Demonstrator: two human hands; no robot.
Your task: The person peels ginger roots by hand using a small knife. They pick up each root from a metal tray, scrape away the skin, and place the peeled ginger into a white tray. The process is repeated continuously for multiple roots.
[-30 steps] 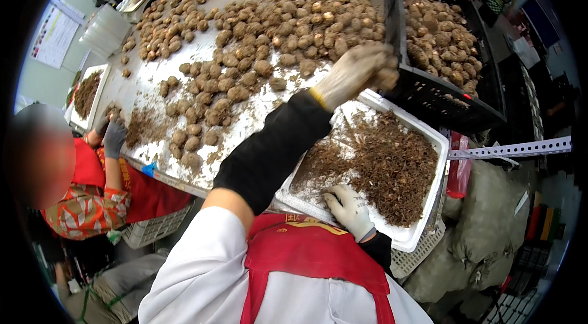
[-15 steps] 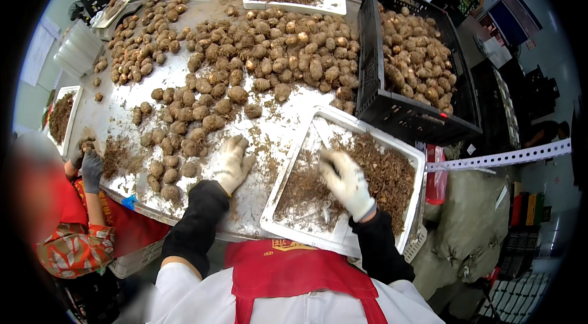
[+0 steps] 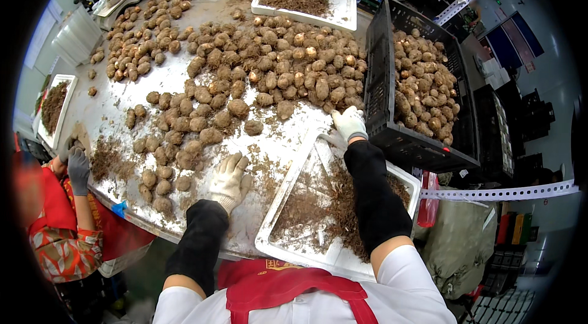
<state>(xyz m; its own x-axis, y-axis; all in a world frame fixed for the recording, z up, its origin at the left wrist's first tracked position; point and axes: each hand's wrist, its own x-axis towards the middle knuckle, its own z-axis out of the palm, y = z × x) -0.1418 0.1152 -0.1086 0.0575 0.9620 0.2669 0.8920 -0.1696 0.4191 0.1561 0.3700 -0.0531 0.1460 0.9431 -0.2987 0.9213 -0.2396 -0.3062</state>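
My left hand (image 3: 229, 182), in a white glove, lies flat on the metal table (image 3: 269, 140), its fingers stretched out and holding nothing. Just beyond it are several loose brown, hairy taro tubers (image 3: 182, 183). My right hand (image 3: 350, 124), also white-gloved, reaches to the near right end of the large taro pile (image 3: 306, 67), beside the black crate's wall. Its thumb and fingers look apart at the tubers, with no tuber visibly held. Under my right forearm sits a white foam tray (image 3: 275, 244) with brown root scraps (image 3: 343, 201).
A black plastic crate (image 3: 380, 91) full of taro stands at right. Another foam tray of scraps (image 3: 349, 15) lies at the far side. A co-worker's gloved hands (image 3: 76, 165) are at the left edge. Sacks (image 3: 456, 244) stand at lower right. Other people work across the table.
My right hand has moved from over the scraps in the tray, forward to the edge of the taro pile. My left hand stays on the table. A far co-worker's hands have come into view.
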